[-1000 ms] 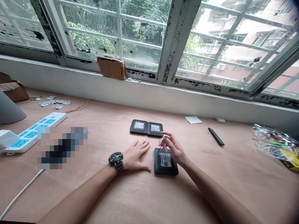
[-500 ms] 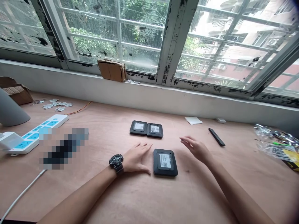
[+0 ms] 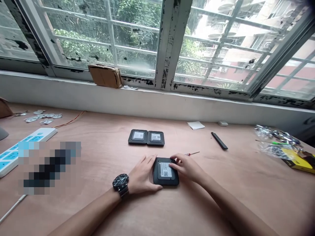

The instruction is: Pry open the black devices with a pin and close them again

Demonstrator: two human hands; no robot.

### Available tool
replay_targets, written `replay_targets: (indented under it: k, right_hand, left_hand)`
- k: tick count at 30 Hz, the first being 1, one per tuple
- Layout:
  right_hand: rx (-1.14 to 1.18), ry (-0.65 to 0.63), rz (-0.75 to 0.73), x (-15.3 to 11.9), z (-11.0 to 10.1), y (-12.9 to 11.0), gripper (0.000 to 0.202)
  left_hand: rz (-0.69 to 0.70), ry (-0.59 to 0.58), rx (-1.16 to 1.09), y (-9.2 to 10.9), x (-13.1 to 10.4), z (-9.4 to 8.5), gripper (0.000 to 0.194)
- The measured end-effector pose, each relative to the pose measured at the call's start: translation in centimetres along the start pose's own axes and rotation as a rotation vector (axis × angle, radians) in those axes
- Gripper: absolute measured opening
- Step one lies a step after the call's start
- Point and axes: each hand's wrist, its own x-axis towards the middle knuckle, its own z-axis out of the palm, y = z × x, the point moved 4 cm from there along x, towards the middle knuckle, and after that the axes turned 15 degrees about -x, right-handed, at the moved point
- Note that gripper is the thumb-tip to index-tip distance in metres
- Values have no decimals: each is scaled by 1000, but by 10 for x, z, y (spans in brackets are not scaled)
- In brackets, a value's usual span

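Note:
A flat, square black case (image 3: 161, 181) with a printed white label lies on the table in front of me. My left hand (image 3: 142, 175), wearing a black watch (image 3: 120, 182) at the wrist, grips its left side, thumb at the near corner and fingertips by the far one. The bent fingers of my right hand (image 3: 185, 166) hold its far right edge, with a fingertip over the label side. Just behind my right hand, a thin metal rod with a red end (image 3: 192, 153) lies partly hidden.
Two similar black cases (image 3: 155, 144) lie side by side farther back. White paper (image 3: 196, 125) and a black bar (image 3: 219, 141) are to the right, beyond them plastic bags (image 3: 270, 149) and a yellow box (image 3: 299, 160). At left are a power strip (image 3: 29, 144) and a pixelated dark object (image 3: 49, 170).
My right hand has come left and down onto the case, and my left hand has closed in on its left side. The red-ended rod now shows. The view has shifted to the right.

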Motion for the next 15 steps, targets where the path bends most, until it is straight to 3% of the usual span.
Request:
replay_targets:
  k: [4,8,15]
  right_hand:
    - [31,-41,84,9,0,-2,32]
    - [-65,-99,75,22,-1,-6,52]
    - [-234,-2,-10,37,12,-16,68]
  left_hand:
    - [-11,20,-27,-5,0,1,123]
    - [-6,24,-63,-5,0,1,123]
    - [3,55,-114,-4,-1,-3,125]
